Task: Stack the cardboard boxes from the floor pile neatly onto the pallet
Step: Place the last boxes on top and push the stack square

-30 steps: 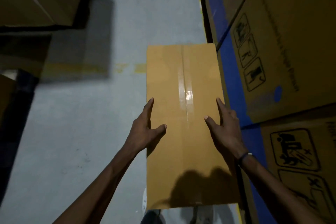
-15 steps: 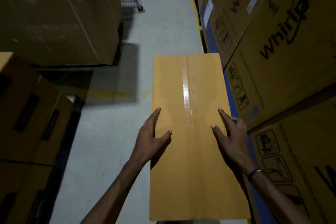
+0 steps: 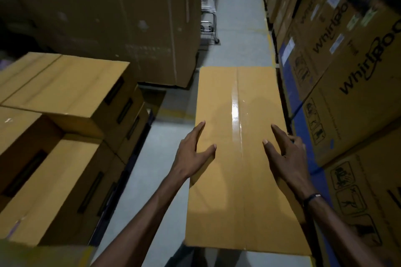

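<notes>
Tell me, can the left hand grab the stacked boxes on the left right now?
Probably not yet: the left hand, like the right hand, is busy holding the long taped box, and bare floor separates it from the stacked boxes.

Both hands gripping taped box [image 3: 238, 158], stacked boxes [image 3: 65, 125] left

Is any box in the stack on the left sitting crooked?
Yes. The top box of the stack on the left is turned askew: its edges don't line up with the boxes under it, and one corner juts out. The carried box, gripped by the left hand and right hand, looks undamaged.
</notes>
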The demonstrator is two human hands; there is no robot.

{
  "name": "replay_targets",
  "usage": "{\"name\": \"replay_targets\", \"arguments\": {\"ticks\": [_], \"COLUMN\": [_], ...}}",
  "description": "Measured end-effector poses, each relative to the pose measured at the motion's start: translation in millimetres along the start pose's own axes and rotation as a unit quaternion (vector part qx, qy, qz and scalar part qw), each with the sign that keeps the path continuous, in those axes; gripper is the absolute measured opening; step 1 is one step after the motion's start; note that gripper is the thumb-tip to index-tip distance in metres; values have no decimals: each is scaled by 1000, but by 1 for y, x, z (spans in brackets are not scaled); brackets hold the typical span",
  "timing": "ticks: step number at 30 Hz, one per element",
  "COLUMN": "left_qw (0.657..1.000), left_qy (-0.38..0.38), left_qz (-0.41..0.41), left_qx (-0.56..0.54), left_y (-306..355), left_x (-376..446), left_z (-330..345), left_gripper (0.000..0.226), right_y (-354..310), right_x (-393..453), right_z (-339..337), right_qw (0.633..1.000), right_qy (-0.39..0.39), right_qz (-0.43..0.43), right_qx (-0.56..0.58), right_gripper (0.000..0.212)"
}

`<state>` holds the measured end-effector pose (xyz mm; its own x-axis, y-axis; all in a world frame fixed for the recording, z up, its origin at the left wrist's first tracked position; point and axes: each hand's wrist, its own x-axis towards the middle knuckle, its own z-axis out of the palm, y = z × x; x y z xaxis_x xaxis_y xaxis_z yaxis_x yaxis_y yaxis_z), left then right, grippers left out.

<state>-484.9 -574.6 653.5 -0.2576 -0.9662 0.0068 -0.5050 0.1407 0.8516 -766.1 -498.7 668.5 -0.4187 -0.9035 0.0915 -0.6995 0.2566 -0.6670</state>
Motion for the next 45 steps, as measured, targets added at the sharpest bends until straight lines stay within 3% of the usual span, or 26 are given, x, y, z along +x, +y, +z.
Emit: {"name": "replay_targets", "arguments": {"ticks": [12,22,45], "left_qw": [999,999,996], "left_qy": [32,-16,-48], "left_qz": [-13,7,67], "left_qx": [28,45,27], "left_y": [-105,-219,-362], "left_x": [-114,-169,-271], "left_z": [-200,-386,-643], "left_gripper": [84,82,87], "right_y": [-168,-322,-535], "right_x": [-136,-249,-419], "right_z": [124,253,418], "right_qw": [999,998,996], "right_qy": [-21,-19,15], "right_qz": [-36,36,46], "right_qx": [35,54,77], "right_gripper": [57,57,59]}}
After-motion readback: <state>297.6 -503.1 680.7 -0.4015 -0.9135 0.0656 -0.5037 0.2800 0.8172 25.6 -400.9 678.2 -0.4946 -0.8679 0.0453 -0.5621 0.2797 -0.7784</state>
